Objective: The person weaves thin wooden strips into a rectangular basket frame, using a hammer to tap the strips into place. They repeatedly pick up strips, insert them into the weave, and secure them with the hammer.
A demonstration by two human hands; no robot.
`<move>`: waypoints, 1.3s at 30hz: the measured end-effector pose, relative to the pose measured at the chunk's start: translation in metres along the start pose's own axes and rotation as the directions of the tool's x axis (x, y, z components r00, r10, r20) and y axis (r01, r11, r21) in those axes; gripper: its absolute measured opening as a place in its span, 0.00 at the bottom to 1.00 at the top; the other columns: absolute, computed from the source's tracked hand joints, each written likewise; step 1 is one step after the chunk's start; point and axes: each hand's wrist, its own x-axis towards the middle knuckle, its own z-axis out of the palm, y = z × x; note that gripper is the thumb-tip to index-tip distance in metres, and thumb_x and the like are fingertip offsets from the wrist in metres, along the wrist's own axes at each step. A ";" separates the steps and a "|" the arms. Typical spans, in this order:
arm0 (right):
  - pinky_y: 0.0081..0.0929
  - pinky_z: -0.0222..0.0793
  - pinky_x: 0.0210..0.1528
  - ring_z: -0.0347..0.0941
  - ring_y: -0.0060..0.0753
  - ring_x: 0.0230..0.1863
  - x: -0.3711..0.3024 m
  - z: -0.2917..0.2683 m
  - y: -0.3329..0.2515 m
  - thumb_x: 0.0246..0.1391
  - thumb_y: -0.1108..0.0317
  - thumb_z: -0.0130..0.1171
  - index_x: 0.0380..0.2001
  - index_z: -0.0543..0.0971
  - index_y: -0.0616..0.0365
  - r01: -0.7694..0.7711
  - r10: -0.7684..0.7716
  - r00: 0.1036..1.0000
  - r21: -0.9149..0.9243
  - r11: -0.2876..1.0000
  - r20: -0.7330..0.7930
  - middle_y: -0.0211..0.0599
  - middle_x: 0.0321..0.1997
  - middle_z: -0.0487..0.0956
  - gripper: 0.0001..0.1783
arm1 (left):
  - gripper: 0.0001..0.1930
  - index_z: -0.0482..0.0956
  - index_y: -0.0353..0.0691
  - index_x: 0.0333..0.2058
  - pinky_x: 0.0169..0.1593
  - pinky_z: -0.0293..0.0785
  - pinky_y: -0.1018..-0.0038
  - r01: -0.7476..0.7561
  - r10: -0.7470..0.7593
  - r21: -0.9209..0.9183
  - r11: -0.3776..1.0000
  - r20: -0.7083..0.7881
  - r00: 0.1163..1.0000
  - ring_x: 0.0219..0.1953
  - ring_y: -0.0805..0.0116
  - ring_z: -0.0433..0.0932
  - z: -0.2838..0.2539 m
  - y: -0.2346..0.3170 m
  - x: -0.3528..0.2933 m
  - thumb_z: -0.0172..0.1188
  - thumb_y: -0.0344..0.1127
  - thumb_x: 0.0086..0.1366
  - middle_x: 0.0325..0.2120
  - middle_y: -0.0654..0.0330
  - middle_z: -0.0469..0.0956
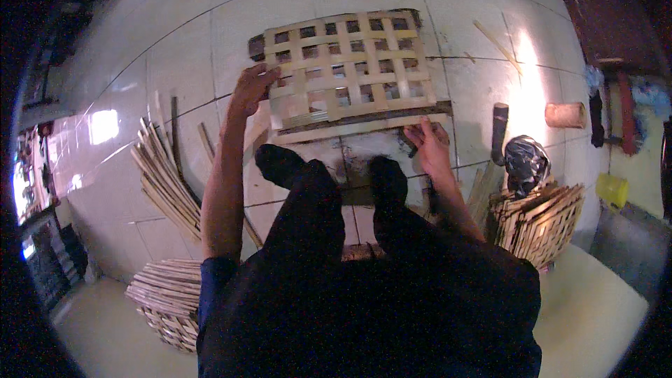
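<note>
A woven bamboo panel (357,68) with square gaps lies on the tiled floor before my feet, over a dark frame or board whose edges show around it. My left hand (253,89) is closed at the panel's left edge, its fingertips on the strip ends. Along the near side runs a loose-looking pale bamboo strip (350,129), parallel to a dark bar. Near its right end, my right hand (430,143) pinches this strip between thumb and fingers. The undersides of both hands are hidden.
Loose bamboo strips (166,185) fan out at left, above a stack of woven panels (164,301). At right stand more woven panels (540,220) with a black plastic bag (526,162) on top. Nearby are a dark cylinder (499,133) and a brownish cylinder (564,115).
</note>
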 end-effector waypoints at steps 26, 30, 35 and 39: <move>0.33 0.70 0.33 0.72 0.35 0.29 0.039 -0.032 -0.025 0.60 0.56 0.54 0.40 0.77 0.56 0.340 -0.719 0.689 -0.915 0.216 0.086 0.39 0.28 0.76 0.15 | 0.16 0.72 0.32 0.44 0.36 0.82 0.68 0.070 -0.064 -0.072 0.995 0.092 0.994 0.32 0.67 0.79 0.006 -0.022 -0.006 0.59 0.39 0.65 0.30 0.58 0.78; 0.42 0.68 0.47 0.72 0.52 0.42 0.043 -0.005 -0.056 0.56 0.56 0.57 0.38 0.79 0.56 0.254 -0.457 0.884 -0.922 0.294 0.098 0.49 0.38 0.77 0.15 | 0.15 0.73 0.33 0.43 0.36 0.82 0.69 0.145 -0.144 -0.151 0.978 0.016 0.989 0.31 0.69 0.79 0.005 -0.044 -0.004 0.59 0.40 0.64 0.31 0.59 0.79; 0.40 0.69 0.44 0.73 0.51 0.40 0.064 -0.022 -0.039 0.52 0.53 0.61 0.37 0.82 0.55 0.255 -0.481 0.866 -0.947 0.196 0.134 0.49 0.35 0.77 0.17 | 0.17 0.74 0.33 0.41 0.28 0.76 0.74 0.080 -0.082 -0.071 0.994 -0.034 0.996 0.25 0.73 0.76 0.016 -0.035 -0.009 0.60 0.42 0.64 0.27 0.59 0.80; 0.32 0.71 0.42 0.76 0.38 0.40 0.079 -0.041 -0.029 0.51 0.56 0.64 0.39 0.82 0.54 0.236 -0.389 0.916 -0.918 0.317 0.101 0.42 0.36 0.77 0.16 | 0.17 0.75 0.32 0.38 0.24 0.69 0.76 -0.032 0.044 0.152 0.988 -0.076 0.996 0.23 0.75 0.72 0.017 -0.056 -0.007 0.60 0.43 0.63 0.24 0.60 0.79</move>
